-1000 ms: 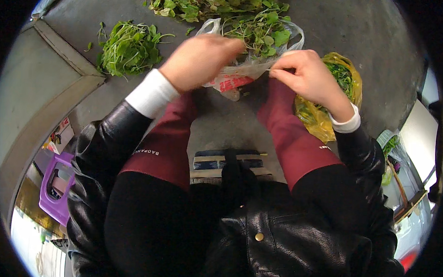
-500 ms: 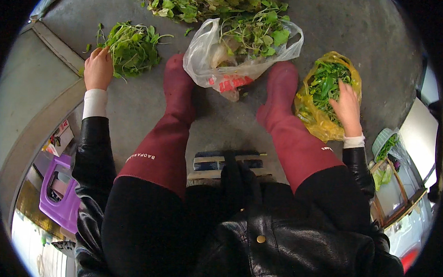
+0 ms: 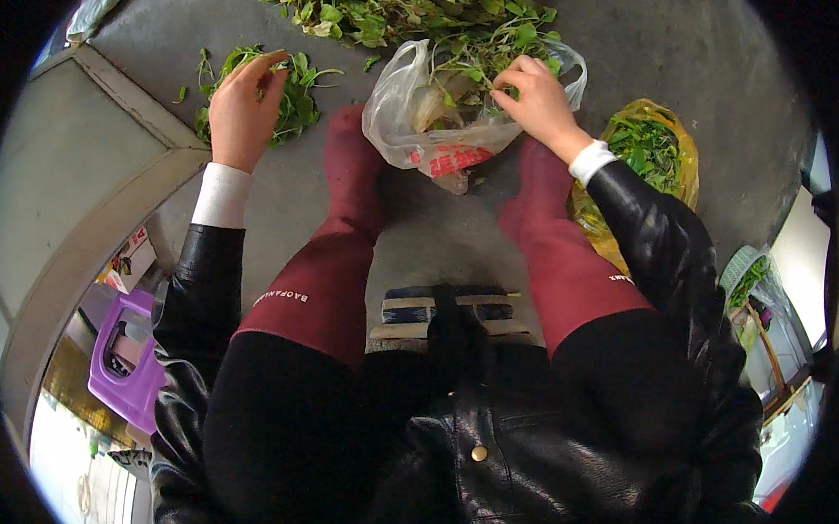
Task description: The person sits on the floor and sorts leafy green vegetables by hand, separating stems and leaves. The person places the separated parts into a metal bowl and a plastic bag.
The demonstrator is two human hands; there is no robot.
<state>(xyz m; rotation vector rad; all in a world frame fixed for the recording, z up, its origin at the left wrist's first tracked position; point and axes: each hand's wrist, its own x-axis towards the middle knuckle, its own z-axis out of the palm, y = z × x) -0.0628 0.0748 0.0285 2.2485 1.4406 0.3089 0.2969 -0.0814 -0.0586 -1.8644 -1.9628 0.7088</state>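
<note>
My left hand (image 3: 246,111) hovers over a small heap of leafy greens (image 3: 300,110) on the left. Its thumb and fingers are drawn together in a pinch; whatever they may hold is hidden. My right hand (image 3: 543,102) reaches over a white translucent plastic bag (image 3: 395,99) with red print. Its fingertips pinch a stem of the leafy greens (image 3: 482,63) lying in and behind that bag. Under my right forearm, a yellow plastic bag (image 3: 689,170) holds more cut greens (image 3: 647,152).
A large heap of leafy greens (image 3: 391,12) lies on the grey floor (image 3: 649,39) at the far side. My dark red boots (image 3: 353,167) flank the white bag. A purple plastic container (image 3: 125,363) stands lower left; a green basket (image 3: 741,273) sits at right.
My right hand has left the yellow bag and moved left and up to the greens at the white bag. My left hand has shifted right over its heap.
</note>
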